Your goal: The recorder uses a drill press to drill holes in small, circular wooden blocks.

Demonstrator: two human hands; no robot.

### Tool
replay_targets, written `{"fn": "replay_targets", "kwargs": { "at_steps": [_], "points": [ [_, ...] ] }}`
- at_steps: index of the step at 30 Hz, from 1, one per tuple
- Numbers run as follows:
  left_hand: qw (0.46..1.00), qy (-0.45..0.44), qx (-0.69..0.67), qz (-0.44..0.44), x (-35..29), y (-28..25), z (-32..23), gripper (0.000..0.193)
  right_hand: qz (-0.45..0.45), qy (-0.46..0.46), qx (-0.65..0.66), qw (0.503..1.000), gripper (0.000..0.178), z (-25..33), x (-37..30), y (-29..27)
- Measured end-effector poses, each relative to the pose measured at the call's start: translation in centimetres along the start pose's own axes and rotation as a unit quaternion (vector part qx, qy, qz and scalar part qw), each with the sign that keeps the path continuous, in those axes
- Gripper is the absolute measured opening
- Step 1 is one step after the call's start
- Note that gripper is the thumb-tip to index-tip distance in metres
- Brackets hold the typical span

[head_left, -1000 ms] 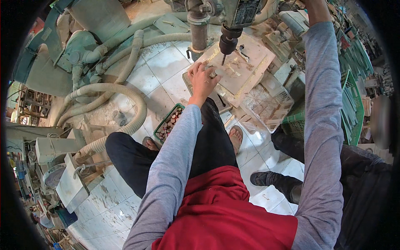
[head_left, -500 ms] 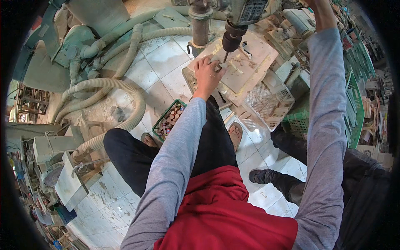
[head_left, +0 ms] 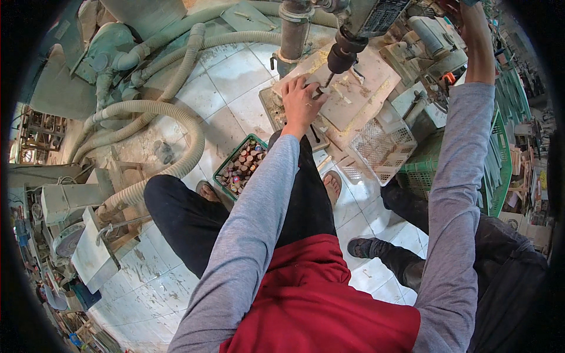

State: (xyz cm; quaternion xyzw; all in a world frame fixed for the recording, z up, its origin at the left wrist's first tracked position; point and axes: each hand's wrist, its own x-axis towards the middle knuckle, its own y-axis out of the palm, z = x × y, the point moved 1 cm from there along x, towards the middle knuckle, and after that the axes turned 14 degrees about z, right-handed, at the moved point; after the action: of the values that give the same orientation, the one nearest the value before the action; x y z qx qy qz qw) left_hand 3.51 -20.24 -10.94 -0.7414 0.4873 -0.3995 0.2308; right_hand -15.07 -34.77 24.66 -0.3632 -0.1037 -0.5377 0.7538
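Drill [head_left: 344, 52] front and ready, its bit [head_left: 331, 79] pointing down over the board [head_left: 359, 106], and the left hand [head_left: 302, 101] was right there, just left of it, fingertips pinching a small pale piece [head_left: 322, 90] close by the tip! The right hand [head_left: 469, 17] was up high, well right of the drill, partly out of view; its grip could not be told. This piece looked mid-job; whether it had a hole yet, the fingers hid. Down and left of the drill, a green basket [head_left: 233, 156] held plenty of round pieces [head_left: 250, 162], finished or waiting, impossible to tell.
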Motion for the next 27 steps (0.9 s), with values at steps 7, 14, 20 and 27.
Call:
{"fn": "replay_targets", "kwargs": {
  "at_steps": [7, 14, 20, 27],
  "points": [
    [1.0, 0.003, 0.006, -0.006, 0.0, 0.0, 0.1, 0.032, -0.017, 0.005, -0.008, 1.0, 0.028, 0.9, -1.8, 0.4],
    [1.0, 0.016, 0.002, -0.02, 0.0, -0.1, 0.1, 0.031, -0.036, 0.008, -0.014, 0.999, 0.03, 0.8, -3.2, 0.5],
    [0.999, 0.021, 0.004, -0.027, 0.0, 0.0, 0.1, 0.033, -0.049, 0.01, -0.013, 0.999, 0.032, 0.6, -3.9, 0.3],
    [1.0, 0.014, 0.016, -0.016, -0.1, 0.0, 0.0, 0.034, -0.058, 0.014, -0.01, 0.998, 0.035, 0.5, -3.9, 0.1]
  ]
}}
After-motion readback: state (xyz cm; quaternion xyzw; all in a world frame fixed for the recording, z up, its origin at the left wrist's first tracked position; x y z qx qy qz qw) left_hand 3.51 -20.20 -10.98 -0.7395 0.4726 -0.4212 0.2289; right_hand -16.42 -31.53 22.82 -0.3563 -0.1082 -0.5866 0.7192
